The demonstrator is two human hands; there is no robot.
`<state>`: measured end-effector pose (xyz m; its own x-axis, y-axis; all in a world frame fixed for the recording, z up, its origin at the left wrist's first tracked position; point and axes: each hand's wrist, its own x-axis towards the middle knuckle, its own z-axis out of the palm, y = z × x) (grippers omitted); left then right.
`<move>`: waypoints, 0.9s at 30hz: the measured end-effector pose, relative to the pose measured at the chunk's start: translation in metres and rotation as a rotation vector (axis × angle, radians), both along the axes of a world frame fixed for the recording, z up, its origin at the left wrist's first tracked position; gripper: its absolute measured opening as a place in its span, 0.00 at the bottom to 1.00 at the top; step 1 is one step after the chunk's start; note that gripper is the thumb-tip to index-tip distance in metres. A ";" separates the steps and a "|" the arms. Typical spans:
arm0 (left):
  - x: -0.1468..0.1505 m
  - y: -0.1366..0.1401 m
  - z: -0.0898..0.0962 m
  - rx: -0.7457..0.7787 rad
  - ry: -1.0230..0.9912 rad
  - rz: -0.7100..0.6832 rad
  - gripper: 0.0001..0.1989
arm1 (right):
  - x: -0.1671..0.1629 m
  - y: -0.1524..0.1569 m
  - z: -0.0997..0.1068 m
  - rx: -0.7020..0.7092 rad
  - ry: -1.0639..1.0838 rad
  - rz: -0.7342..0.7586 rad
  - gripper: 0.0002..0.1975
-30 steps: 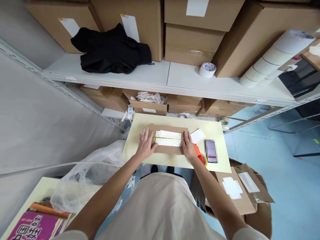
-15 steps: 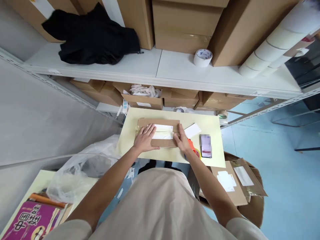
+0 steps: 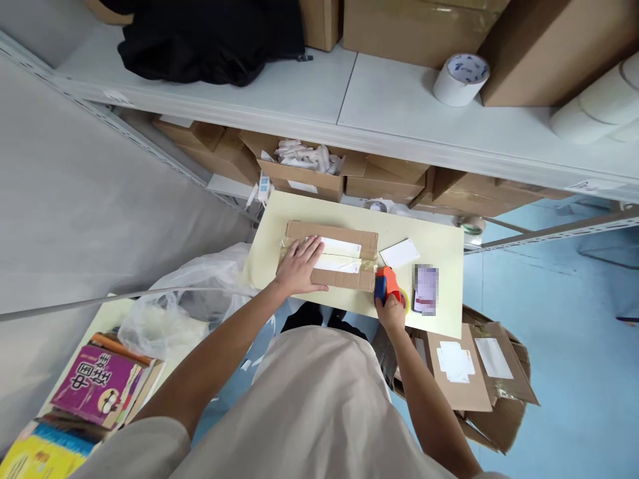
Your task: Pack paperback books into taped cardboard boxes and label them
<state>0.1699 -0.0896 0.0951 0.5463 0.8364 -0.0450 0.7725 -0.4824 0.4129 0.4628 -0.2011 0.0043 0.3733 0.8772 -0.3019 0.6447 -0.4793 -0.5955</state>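
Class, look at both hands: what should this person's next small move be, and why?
Probably lift the tape dispenser and bring it over the cardboard box. The right hand grips the dispenser just beside the box's near right corner, while the left hand lies spread on the box top, seemingly steadying it, with a seam running between white labels.

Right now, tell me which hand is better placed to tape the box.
The right hand, most likely: it grips the tape dispenser beside the box, while the left hand rests on top, placed to steady it.
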 end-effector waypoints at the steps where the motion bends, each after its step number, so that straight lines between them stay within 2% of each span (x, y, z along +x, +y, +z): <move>1: -0.002 -0.001 0.000 0.001 0.004 -0.005 0.56 | 0.005 0.001 0.008 0.009 0.013 0.005 0.21; 3: -0.007 -0.004 0.000 -0.006 0.001 -0.012 0.56 | 0.020 0.001 0.032 0.070 0.086 -0.005 0.21; 5: -0.013 -0.007 0.001 -0.025 -0.015 -0.016 0.57 | 0.030 0.007 0.063 0.207 0.190 -0.013 0.19; 7: -0.018 -0.009 0.002 -0.042 -0.039 -0.018 0.57 | 0.027 0.024 0.097 0.339 0.267 0.029 0.18; 8: -0.021 -0.011 0.002 -0.044 -0.055 -0.019 0.56 | 0.019 0.037 0.114 0.357 0.283 0.084 0.19; 11: -0.025 -0.013 0.002 -0.030 -0.113 -0.026 0.55 | -0.021 0.086 0.156 0.260 0.322 0.320 0.25; 13: -0.026 -0.013 0.000 -0.013 -0.145 -0.030 0.55 | -0.049 0.117 0.172 0.187 0.330 0.509 0.27; 16: -0.027 -0.014 -0.001 -0.003 -0.180 -0.041 0.54 | -0.070 0.148 0.177 0.058 0.334 0.614 0.29; 19: -0.029 -0.014 -0.002 -0.019 -0.199 -0.045 0.53 | -0.066 0.155 0.173 -0.047 0.361 0.571 0.29; 22: -0.030 -0.012 -0.001 -0.047 -0.231 -0.034 0.51 | -0.055 0.151 0.171 -0.091 0.387 0.524 0.28; 25: -0.025 -0.008 0.004 -0.134 -0.343 0.031 0.40 | -0.050 0.145 0.169 -0.086 0.411 0.474 0.27; 27: -0.019 -0.003 0.011 -0.266 -0.505 0.152 0.31 | -0.048 0.144 0.168 -0.081 0.431 0.457 0.27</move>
<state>0.1510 -0.0925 0.1058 0.4298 0.9025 -0.0291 0.5014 -0.2117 0.8389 0.4147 -0.0574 0.1722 -0.2040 0.8874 -0.4133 0.5049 -0.2663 -0.8211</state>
